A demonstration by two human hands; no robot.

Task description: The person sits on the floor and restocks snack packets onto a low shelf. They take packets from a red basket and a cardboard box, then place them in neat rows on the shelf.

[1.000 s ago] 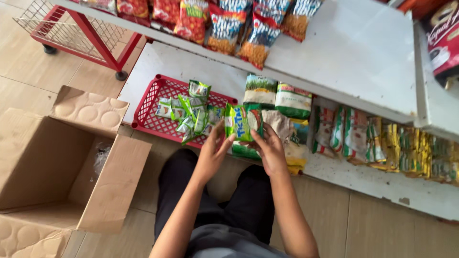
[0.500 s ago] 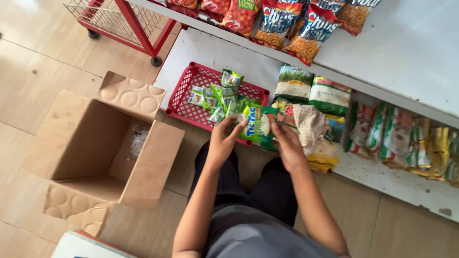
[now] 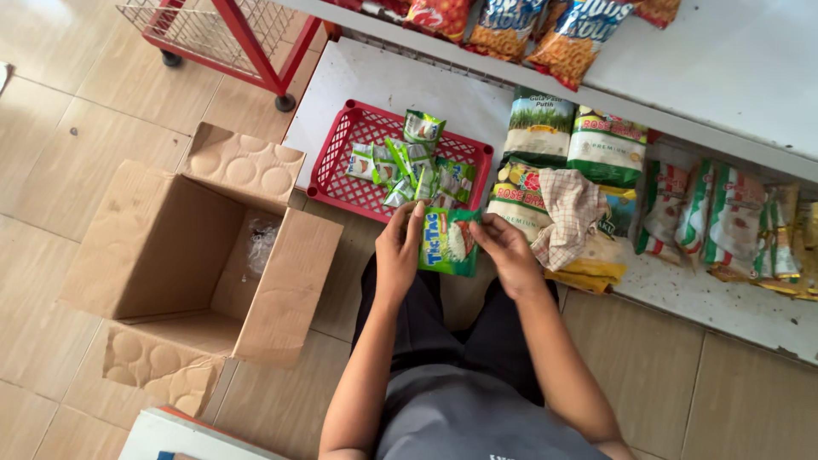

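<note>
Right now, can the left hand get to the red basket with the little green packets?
Probably yes. The left hand sits just below the red basket, with only bare floor and shelf edge between them. But its fingers are holding one side of a green snack packet, so it isn't empty.

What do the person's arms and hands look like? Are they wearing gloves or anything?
No gloves. Both the left hand and the right hand are bare, with no rings, watch or bracelets that I can see. The forearms are bare too, with no sleeves showing. Further down you can see a grey top and dark trousers.
</note>
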